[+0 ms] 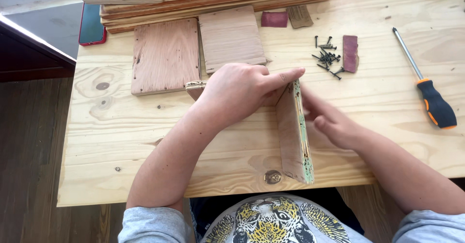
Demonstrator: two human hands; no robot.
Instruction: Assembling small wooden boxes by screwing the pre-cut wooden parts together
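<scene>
Head view: hands (286, 105) half-hiding upright board (294, 136)

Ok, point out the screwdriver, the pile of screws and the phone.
screwdriver (437, 108), head view, on its black and orange handle.
pile of screws (327, 57), head view, middle of the heap.
phone (91, 24), head view, on its dark screen.

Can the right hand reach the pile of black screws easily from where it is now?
Probably yes: the right hand lies beside the upright board, and bare table separates it from the screws.
</scene>
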